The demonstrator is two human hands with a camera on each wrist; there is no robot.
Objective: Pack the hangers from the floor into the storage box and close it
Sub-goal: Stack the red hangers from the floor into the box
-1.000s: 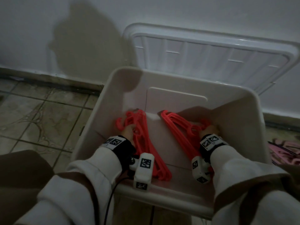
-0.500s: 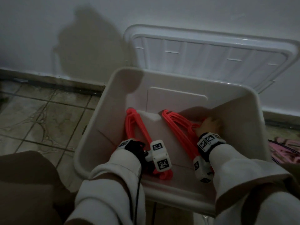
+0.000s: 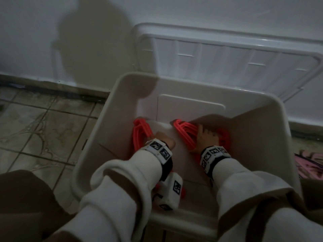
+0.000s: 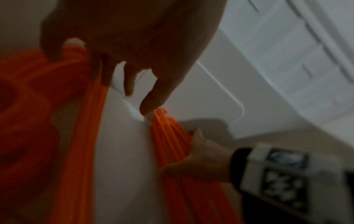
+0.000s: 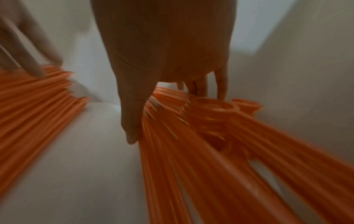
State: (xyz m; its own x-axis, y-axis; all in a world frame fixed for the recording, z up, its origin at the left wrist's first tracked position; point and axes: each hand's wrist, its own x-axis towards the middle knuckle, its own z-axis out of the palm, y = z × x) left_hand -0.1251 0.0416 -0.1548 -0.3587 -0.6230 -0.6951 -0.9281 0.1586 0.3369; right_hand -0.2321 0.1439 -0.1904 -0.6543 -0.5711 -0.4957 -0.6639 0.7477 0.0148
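Note:
Two bundles of red-orange hangers lie in the white storage box. The left bundle lies along the box's left wall. My left hand points down beside it, its straight fingers touching the bundle's inner edge. The right bundle lies near the right wall. On it rests my right hand, fingers spread over the hooks and thumb along the bundle's left edge. The white lid leans against the wall behind the box.
Pink hangers lie on the floor just right of the box. Tiled floor stretches to the left, ending at a white wall. My knees flank the box's near rim.
My left hand let the left bundle down along the box wall and slid forward over it. The right hand spread flat on the right bundle.

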